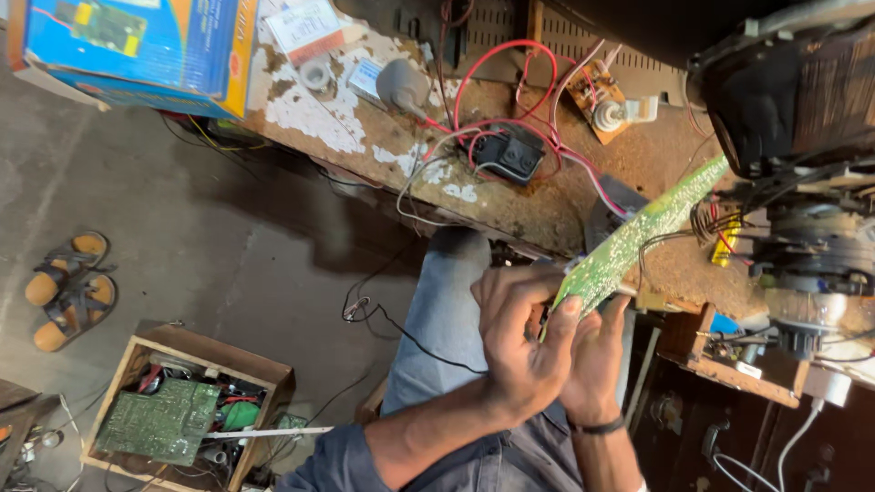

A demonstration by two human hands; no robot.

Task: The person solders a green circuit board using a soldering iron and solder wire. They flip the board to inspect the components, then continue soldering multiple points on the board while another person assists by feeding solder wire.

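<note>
I hold a long green circuit board (643,232) tilted up over the edge of a worn workbench (510,205), solder side facing me. My left hand (515,342) grips its lower end, with the thumb pressed on the board's edge. My right hand (597,360), with a dark band at the wrist, sits just behind and holds the same end from underneath. Wires run from the board's upper end to a large dark picture-tube assembly (793,100) at the right. My knee in blue trousers (447,282) is below the hands.
Red and white wires (510,82), a black component (510,155) and a small brown circuit board (597,96) lie on the bench. A blue cardboard box (137,46) stands at top left. The floor holds sandals (71,292) and a wooden box (187,410) with another green board.
</note>
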